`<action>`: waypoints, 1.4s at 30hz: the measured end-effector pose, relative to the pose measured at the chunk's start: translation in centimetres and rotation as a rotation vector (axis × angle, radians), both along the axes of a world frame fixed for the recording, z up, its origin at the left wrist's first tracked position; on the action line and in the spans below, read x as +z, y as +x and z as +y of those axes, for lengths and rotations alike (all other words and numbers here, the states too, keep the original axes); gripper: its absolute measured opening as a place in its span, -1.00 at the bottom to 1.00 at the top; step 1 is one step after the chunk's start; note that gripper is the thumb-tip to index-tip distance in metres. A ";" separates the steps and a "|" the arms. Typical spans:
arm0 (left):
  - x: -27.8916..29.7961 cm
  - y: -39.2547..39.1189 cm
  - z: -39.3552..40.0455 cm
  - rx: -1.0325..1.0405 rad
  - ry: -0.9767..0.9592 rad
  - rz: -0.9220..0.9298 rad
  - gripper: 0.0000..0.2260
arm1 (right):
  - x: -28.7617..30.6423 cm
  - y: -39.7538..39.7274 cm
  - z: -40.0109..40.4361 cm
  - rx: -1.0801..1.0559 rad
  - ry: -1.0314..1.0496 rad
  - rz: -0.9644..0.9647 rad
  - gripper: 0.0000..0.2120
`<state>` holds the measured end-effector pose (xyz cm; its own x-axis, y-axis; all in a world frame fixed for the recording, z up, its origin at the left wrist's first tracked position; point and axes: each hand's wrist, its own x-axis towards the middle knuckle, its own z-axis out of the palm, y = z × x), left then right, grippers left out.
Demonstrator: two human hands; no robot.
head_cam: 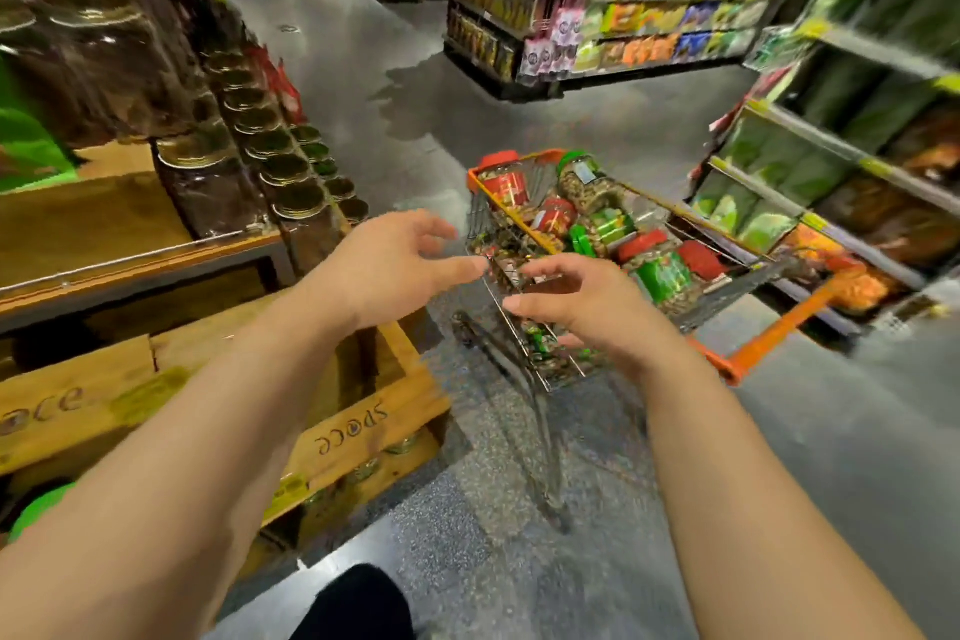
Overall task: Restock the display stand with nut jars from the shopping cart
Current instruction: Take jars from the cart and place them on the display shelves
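Note:
A wire shopping cart [769, 283] with orange trim stands in the aisle at centre right, loaded with several nut jars with red and green lids, such as a red-lidded jar [506, 182] and a green-labelled jar [662, 276]. The wooden display stand [358, 437] fills the left side, its tiers holding rows of gold-lidded jars [291, 172]. My left hand [395, 265] and my right hand [582, 301] both reach out over the cart's near end, fingers spread and holding nothing. The picture is blurred.
Stocked shelves [852, 203] line the right side close behind the cart, and another shelf island [597, 16] stands across the grey floor at the back. A wooden shelf board [130, 244] of the stand juts out at left. My dark shoe [358, 603] shows at the bottom.

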<state>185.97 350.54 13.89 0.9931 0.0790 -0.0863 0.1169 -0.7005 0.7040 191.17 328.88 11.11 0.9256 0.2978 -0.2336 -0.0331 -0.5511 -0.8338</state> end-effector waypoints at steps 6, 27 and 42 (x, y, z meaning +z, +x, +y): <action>0.5 6.2 -7.3 -0.154 0.002 -0.006 -0.48 | 1.4 2.0 -9.0 -0.202 0.032 -0.003 -0.57; -6.9 33.6 -21.8 -0.248 -0.084 0.125 -0.31 | -1.8 23.7 -24.8 -0.350 -0.009 0.073 -0.46; -16.7 41.5 -28.0 -0.009 -0.191 0.377 -0.08 | -10.5 37.3 -33.4 -0.297 -0.037 0.257 -0.34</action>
<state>227.43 322.59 -2.80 0.8897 0.0177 -0.4562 0.3857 -0.5637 0.7304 228.49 295.47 0.62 0.8800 0.0129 -0.4747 -0.4008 -0.5159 -0.7571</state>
